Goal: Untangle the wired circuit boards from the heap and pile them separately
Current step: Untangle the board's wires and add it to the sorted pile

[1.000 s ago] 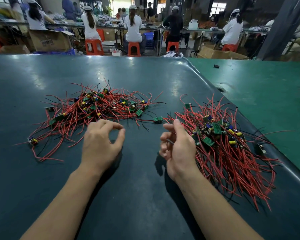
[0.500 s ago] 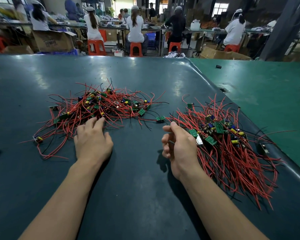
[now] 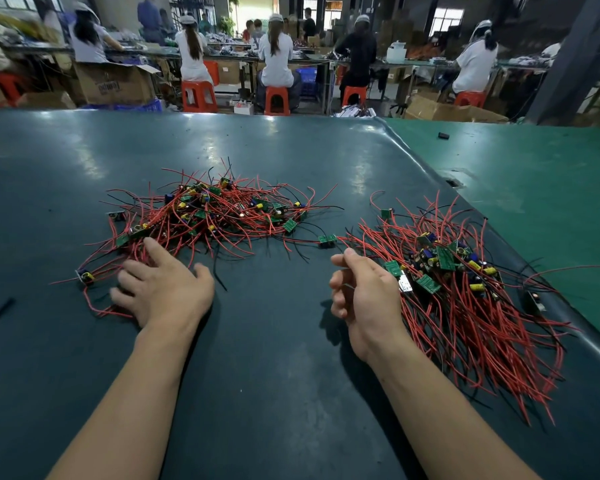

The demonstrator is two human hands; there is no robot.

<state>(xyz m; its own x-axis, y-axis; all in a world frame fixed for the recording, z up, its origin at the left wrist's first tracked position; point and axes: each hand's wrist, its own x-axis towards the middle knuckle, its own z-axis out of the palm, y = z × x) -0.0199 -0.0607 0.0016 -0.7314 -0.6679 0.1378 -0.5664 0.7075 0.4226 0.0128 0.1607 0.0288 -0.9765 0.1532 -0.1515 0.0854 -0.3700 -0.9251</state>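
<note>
Red insulated leads are lying under the spread, flat fingers of the left hand (image 3: 163,289) at the tangled heap of green boards (image 3: 205,216), the right hand (image 3: 364,292) is hanging loosely curled and empty beside the sorted pile (image 3: 465,292), so selection is proceeding and pinching one board free is being required next.

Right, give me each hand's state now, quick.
Left hand: open, fingers spread on the red wires at the near edge of the tangled heap.
Right hand: fingers curled; whether it grips a wire cannot be told.
</note>
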